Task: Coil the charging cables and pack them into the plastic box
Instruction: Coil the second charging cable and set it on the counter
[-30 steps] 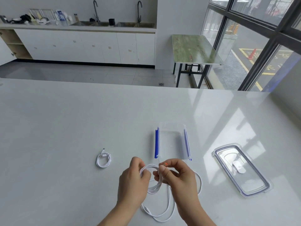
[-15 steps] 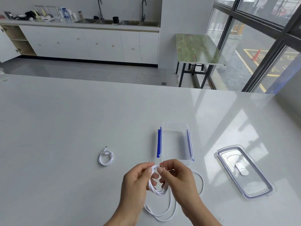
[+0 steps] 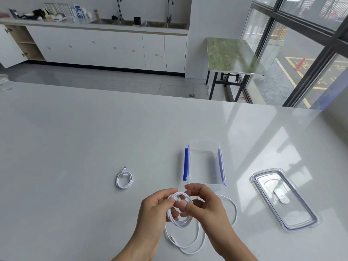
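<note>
A short coiled cable [image 3: 124,180] is lying at the left of the white worktop [image 3: 75,147]. Near it, the left hand [image 3: 156,206] is pinching a loop of the long white cable [image 3: 181,224], and the right hand [image 3: 206,204] is curling its fingers round the same loop, with the slack trailing on the worktop. Just beyond, the plastic box [image 3: 205,182] is sitting open, its lid [image 3: 282,199] lying flat to the right.

The thin white charging cable [image 3: 181,224] nearest you is unpatterned, as is the small white coiled cable [image 3: 124,179] on your left. Your clear rectangular plastic box [image 3: 202,162] has bright blue clips [image 3: 186,162] down both long sides. The clear flat plastic lid [image 3: 282,213] shows a dark blue-grey seal line. The glossy pale grey desk [image 3: 75,157] is plain; the far side table [image 3: 231,53] is marbled green.
</note>
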Demonstrator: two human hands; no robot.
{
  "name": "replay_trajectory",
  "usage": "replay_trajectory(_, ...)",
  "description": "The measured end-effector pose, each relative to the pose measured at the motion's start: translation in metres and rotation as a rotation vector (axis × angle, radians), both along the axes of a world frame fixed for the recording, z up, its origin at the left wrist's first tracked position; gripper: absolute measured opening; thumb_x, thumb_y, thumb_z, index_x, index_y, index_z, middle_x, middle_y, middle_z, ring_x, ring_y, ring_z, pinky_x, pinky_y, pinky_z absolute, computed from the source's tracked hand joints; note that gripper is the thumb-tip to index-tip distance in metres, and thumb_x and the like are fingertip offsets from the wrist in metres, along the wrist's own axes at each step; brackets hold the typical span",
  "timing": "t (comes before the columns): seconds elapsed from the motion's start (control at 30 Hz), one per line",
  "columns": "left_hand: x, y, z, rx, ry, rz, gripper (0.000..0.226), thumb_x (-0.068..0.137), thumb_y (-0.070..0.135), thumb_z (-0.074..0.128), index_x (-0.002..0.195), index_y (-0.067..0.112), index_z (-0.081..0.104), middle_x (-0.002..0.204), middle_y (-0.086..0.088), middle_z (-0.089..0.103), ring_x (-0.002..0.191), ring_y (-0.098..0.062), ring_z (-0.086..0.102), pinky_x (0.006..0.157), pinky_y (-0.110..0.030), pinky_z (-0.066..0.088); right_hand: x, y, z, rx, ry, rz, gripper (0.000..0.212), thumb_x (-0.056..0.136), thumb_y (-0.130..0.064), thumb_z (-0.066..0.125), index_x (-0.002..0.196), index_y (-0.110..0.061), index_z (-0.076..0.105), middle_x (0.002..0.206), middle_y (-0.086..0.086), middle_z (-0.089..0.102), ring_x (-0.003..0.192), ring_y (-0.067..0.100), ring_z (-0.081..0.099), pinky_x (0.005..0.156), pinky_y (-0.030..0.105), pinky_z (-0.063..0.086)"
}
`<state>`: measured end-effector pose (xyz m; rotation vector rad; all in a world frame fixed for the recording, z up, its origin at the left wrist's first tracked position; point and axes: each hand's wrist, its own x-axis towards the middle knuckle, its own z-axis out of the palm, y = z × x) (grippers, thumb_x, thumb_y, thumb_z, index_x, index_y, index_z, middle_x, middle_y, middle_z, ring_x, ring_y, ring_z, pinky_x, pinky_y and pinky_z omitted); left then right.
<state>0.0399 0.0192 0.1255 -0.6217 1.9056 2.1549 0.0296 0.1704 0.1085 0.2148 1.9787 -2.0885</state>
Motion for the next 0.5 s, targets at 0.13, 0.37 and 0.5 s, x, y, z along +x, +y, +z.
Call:
replay_trajectory(0.13, -0.006, -0.011, 0.001, 0.075, -0.029, 0.043, 0.027, 0.092, -0.003, 0.055, 0.098, 0.011, 0.077, 0.077, -0.015, 0.072, 0.063, -0.023, 0.058, 0.067, -0.037, 0.054, -0.001, 0.006, -0.006, -0.077, -0.113, 0.038, 0.044, 0.073, -0.024, 0.083, 0.113, -0.015, 0.069, 0.103, 0.017, 0.074, 0.091, 0.035, 0.074, 0.085, 0.044, 0.061)
replay_trajectory(0.37, -0.013, -0.027, -0.007, 0.076, -0.045, 0.038, 0.025, 0.092, 0.001, 0.057, 0.100, 0.013, 0.078, 0.086, -0.020, 0.074, 0.067, -0.024, 0.061, 0.070, -0.036, 0.055, -0.007, -0.005, -0.008, 0.000, -0.117, 0.018, 0.012, 0.091, -0.007, 0.069, 0.084, -0.003, 0.078, 0.066, 0.010, 0.069, 0.063, 0.022, 0.062, 0.060, 0.030, 0.053)
replay_trajectory(0.5, -0.012, -0.041, -0.011, 0.044, -0.054, 0.065, 0.025, 0.093, 0.004, 0.058, 0.106, 0.016, 0.075, 0.091, -0.018, 0.078, 0.074, -0.027, 0.070, 0.073, -0.036, 0.058, -0.016, -0.019, -0.012, 0.014, -0.113, 0.027, 0.011, 0.090, -0.005, 0.070, 0.082, -0.002, 0.077, 0.065, 0.010, 0.068, 0.061, 0.019, 0.061, 0.060, 0.029, 0.053)
